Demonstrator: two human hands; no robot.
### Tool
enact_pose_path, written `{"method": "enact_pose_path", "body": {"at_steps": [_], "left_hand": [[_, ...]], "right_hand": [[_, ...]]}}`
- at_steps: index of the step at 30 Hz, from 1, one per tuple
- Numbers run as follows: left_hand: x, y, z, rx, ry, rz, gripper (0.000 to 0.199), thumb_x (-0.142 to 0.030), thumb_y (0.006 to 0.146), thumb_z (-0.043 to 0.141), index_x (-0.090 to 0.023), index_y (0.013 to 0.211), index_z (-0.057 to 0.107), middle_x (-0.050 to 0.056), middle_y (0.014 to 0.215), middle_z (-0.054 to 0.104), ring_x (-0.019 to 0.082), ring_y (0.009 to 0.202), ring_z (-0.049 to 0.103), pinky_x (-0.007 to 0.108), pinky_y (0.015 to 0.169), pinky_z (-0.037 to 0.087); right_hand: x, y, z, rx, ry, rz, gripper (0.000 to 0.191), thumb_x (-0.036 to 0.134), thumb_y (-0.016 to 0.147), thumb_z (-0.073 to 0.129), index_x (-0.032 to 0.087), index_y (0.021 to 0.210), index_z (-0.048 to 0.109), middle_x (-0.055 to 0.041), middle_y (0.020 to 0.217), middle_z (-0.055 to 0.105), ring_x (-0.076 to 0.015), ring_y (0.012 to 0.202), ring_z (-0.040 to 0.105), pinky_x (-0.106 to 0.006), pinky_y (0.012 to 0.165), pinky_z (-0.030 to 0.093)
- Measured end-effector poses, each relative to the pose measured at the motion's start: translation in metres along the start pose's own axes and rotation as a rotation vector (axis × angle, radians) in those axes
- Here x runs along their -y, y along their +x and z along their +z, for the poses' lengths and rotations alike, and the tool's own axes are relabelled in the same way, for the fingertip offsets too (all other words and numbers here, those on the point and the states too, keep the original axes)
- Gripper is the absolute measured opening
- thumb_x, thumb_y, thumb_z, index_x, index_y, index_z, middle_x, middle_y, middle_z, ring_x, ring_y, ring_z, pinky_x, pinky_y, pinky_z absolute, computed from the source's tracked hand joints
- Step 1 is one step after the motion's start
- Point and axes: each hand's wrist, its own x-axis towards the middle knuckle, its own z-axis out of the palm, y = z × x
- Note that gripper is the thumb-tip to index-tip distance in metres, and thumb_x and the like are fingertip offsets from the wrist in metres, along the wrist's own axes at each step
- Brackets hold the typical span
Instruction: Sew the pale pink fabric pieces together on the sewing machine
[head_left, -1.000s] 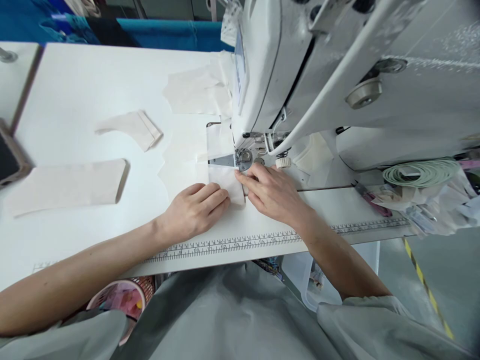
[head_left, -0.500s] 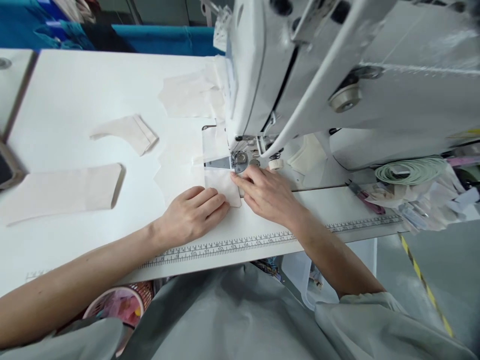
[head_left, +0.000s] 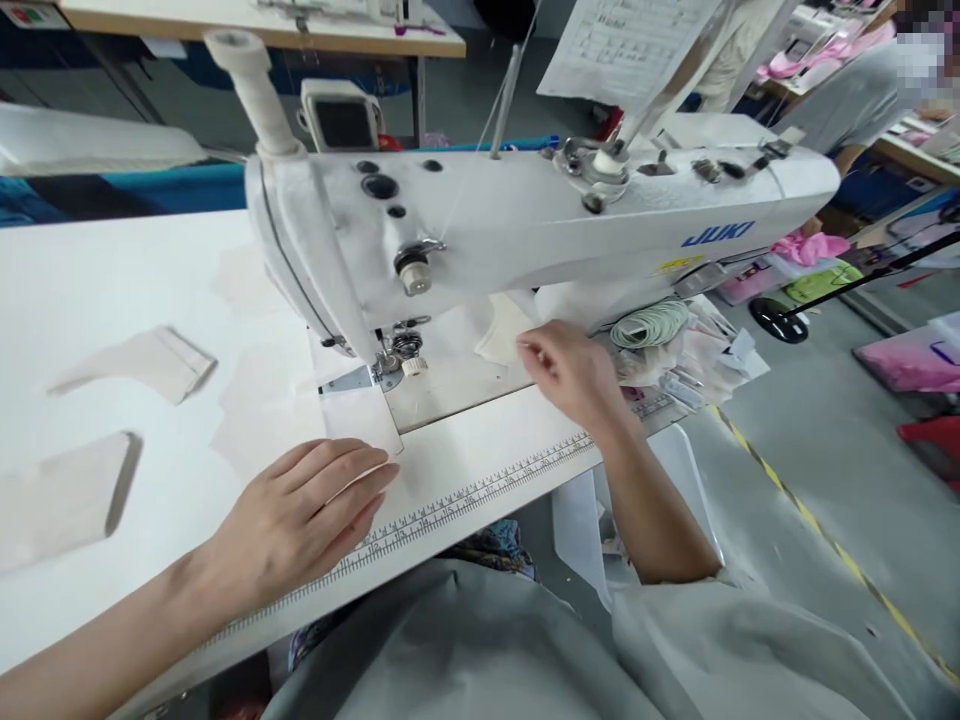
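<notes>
My left hand [head_left: 300, 510] lies with fingers stretched out and close together, its fingertips at the front corner of a white fabric piece [head_left: 364, 412]. That piece runs back to the presser foot [head_left: 388, 362] of a white sewing machine [head_left: 480, 220]. Over the machine bed, my right hand [head_left: 574, 375] is raised with its fingers curled in. Whether anything small is between those fingers is hidden. Just left of its fingertips, cream fabric pieces [head_left: 504, 330] lie under the machine arm.
Curved folded fabric [head_left: 139, 365] and a wider folded piece [head_left: 67, 505] lie on the left of the table. A coil of pale green cord [head_left: 649, 325] sits on scraps at right. A ruler strip [head_left: 480, 490] follows the front edge. Another person [head_left: 862, 95] is at far right.
The view has swung up and to the right. My right hand has left the fabric by the presser foot and moved right, fingers curled. My left hand stays by the fabric corner, fingers now straighter.
</notes>
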Motion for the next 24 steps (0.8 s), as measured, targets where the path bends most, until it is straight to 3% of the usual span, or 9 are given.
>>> {"method": "enact_pose_path", "body": {"at_steps": [2,4,9,14,16,20,24], "left_hand": [[-0.007,0.018,0.006,0.022,-0.071,-0.012,0.026,-0.011,0.092,0.056,-0.012,0.117,0.059,0.009,0.110,0.069,0.023,0.104,0.063,0.036,0.084,0.053],[-0.016,0.042,0.016,0.045,-0.106,-0.001,0.024,-0.014,0.094,0.053,-0.012,0.116,0.059,0.011,0.111,0.069,0.024,0.105,0.063,0.037,0.085,0.054],[-0.037,0.085,0.038,0.063,-0.152,0.070,0.023,-0.017,0.095,0.048,-0.009,0.113,0.060,0.013,0.111,0.069,0.026,0.106,0.064,0.039,0.087,0.055],[-0.042,0.084,0.043,0.080,-0.282,-0.032,0.022,-0.018,0.095,0.047,-0.013,0.112,0.060,0.011,0.111,0.069,0.024,0.105,0.062,0.039,0.089,0.055],[-0.040,0.079,0.042,0.069,-0.368,-0.122,0.022,-0.019,0.095,0.048,-0.014,0.114,0.060,0.011,0.110,0.068,0.023,0.105,0.062,0.039,0.089,0.055],[-0.039,0.072,0.039,0.056,-0.478,-0.223,0.025,-0.018,0.095,0.049,-0.015,0.118,0.059,0.013,0.108,0.067,0.023,0.104,0.062,0.039,0.089,0.056],[-0.044,0.064,0.034,0.029,-0.499,-0.231,0.024,-0.017,0.095,0.050,-0.015,0.116,0.060,0.012,0.108,0.068,0.023,0.103,0.062,0.039,0.088,0.056]], "right_hand": [[-0.025,-0.004,0.001,0.003,-0.089,0.238,0.023,0.034,0.095,0.049,0.017,0.097,0.064,-0.0075,0.093,0.067,-0.0178,0.075,0.060,-0.029,0.068,0.042],[-0.038,-0.005,0.010,0.052,-0.164,0.354,0.023,0.037,0.093,0.052,0.017,0.098,0.063,-0.0080,0.094,0.067,-0.0202,0.078,0.061,-0.030,0.067,0.041],[-0.039,-0.006,0.028,0.050,-0.238,0.328,0.016,0.024,0.092,0.046,0.018,0.091,0.061,-0.0082,0.098,0.064,-0.0187,0.074,0.058,-0.029,0.060,0.034],[-0.046,-0.013,0.024,-0.128,-0.193,0.144,0.019,0.021,0.093,0.040,0.017,0.092,0.059,-0.0106,0.093,0.064,-0.0224,0.087,0.059,-0.030,0.072,0.040],[-0.048,-0.012,0.024,-0.159,-0.182,0.157,0.019,0.024,0.095,0.041,0.017,0.095,0.059,-0.0105,0.093,0.065,-0.0230,0.089,0.059,-0.031,0.074,0.041],[-0.043,-0.006,0.031,-0.071,-0.226,0.278,0.017,0.028,0.093,0.049,0.016,0.097,0.060,-0.0111,0.096,0.066,-0.0226,0.083,0.060,-0.030,0.066,0.039],[-0.037,-0.003,0.033,-0.050,-0.264,0.231,0.017,0.020,0.093,0.044,0.017,0.090,0.061,-0.0117,0.098,0.066,-0.0239,0.089,0.059,-0.031,0.068,0.040]]}}
